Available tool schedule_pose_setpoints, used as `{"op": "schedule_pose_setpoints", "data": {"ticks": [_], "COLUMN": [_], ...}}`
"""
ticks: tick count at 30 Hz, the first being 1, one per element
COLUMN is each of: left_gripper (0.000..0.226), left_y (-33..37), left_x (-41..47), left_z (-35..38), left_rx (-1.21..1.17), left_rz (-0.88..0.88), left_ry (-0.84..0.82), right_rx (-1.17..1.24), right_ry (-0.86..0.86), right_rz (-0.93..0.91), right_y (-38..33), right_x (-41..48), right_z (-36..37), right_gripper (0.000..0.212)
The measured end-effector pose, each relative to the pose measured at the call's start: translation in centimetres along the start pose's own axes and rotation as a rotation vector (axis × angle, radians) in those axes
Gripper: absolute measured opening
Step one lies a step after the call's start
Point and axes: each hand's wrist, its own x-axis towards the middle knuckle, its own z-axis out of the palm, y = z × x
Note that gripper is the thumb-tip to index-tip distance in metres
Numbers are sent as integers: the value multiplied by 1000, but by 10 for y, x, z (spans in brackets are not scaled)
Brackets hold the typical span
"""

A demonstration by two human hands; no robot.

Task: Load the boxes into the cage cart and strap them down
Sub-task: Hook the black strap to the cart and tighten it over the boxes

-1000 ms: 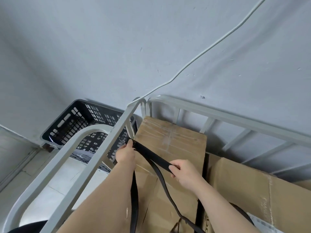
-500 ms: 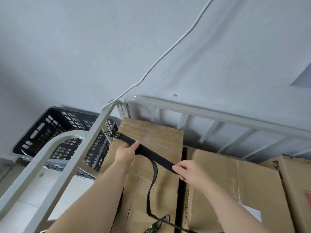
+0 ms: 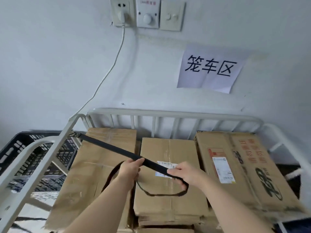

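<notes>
The loading looks finished, as far as I can judge: three brown cardboard boxes (image 3: 168, 148) stand side by side inside the white metal cage cart (image 3: 168, 111), and they fill it from the left rail to the right one. The strapping is only at its beginning. A black flat webbing strap (image 3: 111, 147) seems fastened by its end fitting to the left side rail, and it runs from there in a slant over the left box to the middle one. It does not reach the right box or the right rail yet, so I think it must be carried across, hooked and tightened. Both forearms reach forward over the boxes. The left hand (image 3: 130, 169) has its fingers curled round the strap above the gap between the left and middle boxes. The right hand (image 3: 186, 174) grasps it further along, over the middle box, and a loose loop of strap lies on that box below the hands.
</notes>
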Motion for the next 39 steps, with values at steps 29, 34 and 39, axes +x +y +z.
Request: {"op": "schedule_pose_setpoints", "data": {"ticks": [29, 34, 39], "left_gripper": [11, 13, 10], "left_y": [-125, -145, -150], "left_x": [-225, -243, -236], "left_z": [386, 466, 512], "left_rx": [40, -32, -5], "left_rz": [-91, -165, -193], "left_ry": [-269, -293, -326], "right_rx": [-31, -17, 3], "right_ry": [325, 285, 366], "right_rz": [102, 115, 108], "right_y": [322, 382, 414], "right_x": [-325, -336, -322], "right_z": [-222, -267, -286], "right_gripper": [30, 14, 16]}}
